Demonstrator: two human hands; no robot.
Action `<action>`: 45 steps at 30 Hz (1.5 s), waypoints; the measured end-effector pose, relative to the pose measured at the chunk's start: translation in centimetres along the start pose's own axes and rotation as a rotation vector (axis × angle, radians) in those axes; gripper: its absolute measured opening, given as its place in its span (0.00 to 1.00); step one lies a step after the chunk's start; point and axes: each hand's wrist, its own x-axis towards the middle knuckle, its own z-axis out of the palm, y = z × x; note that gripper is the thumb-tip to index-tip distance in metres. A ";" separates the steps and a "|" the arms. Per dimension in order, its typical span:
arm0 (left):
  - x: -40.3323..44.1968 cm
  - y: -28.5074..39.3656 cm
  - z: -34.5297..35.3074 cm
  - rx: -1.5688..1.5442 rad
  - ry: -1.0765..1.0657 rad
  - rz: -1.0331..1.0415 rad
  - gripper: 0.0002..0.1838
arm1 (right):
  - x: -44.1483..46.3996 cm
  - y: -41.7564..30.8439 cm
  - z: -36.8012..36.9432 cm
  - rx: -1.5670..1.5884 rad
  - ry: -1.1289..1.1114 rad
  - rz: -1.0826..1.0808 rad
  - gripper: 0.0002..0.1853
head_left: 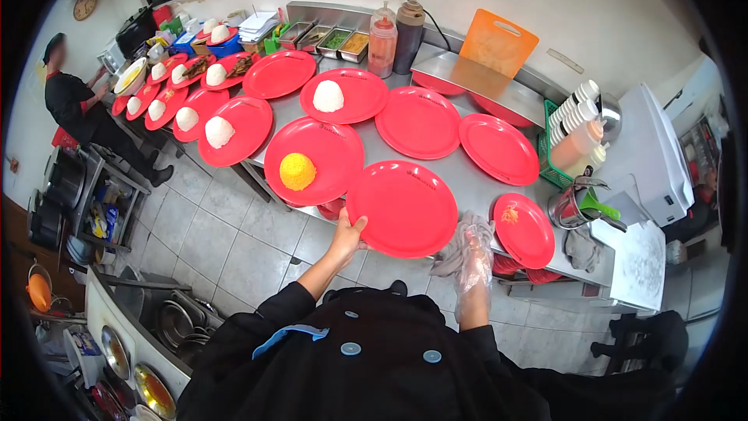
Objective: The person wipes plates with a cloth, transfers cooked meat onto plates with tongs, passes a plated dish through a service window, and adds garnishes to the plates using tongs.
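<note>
My left hand (348, 242) grips the left edge of an empty red plate (402, 209), its thumb on the rim. At the plate's right side my right hand (474, 269), in a clear plastic glove, is closed on a grey cloth (460, 248). Left of the held plate lies a red plate with a yellow rice mound (298, 171). Behind it, another plate bears a white rice mound (328, 97). Two empty red plates (418, 122) (499, 149) lie behind and to the right. A smaller red plate (523, 230) with orange shreds sits right of my gloved hand.
Several plates with white rice (220, 132) line the steel counter (312, 222) leftward. Sauce bottles (382, 43), food trays (335, 39) and an orange board (499, 43) stand behind. A green basket (555, 170) is at right. A person (74, 101) stands far left.
</note>
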 end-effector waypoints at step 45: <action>1.7 -13.7 -18.9 0.755 -0.022 -0.314 0.14 | 11.9 -19.3 8.3 -1.339 -0.019 -1.031 0.18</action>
